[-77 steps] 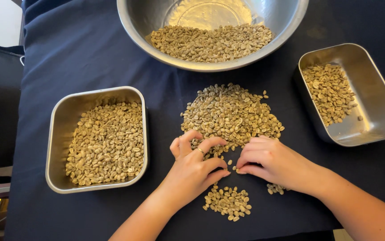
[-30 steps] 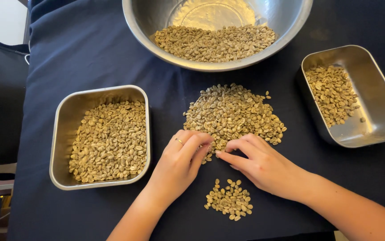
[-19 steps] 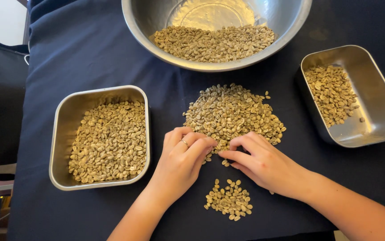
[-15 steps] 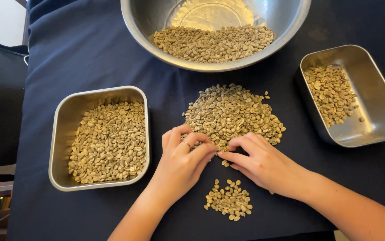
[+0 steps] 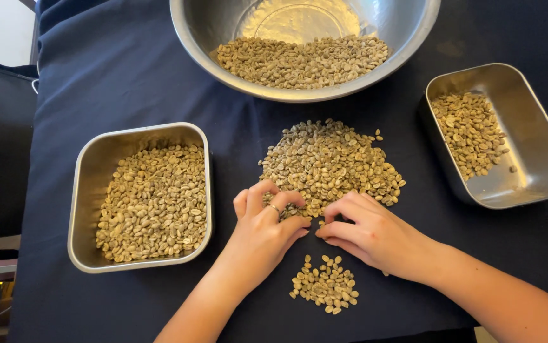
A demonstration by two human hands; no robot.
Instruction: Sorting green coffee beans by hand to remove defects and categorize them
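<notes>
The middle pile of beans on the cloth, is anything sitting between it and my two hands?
Nothing visible. The left hand and right hand both rest their fingertips on the near edge of the middle pile of beans. The small pile lies nearer you, between the wrists.

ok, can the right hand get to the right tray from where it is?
Probably yes. The right hand rests at the big pile's near edge, and only bare dark cloth lies between it and the right tray, which is open-topped.

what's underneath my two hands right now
Left hand and right hand rest on the near edge of the big bean pile; beans beneath the fingers are hidden.
</notes>
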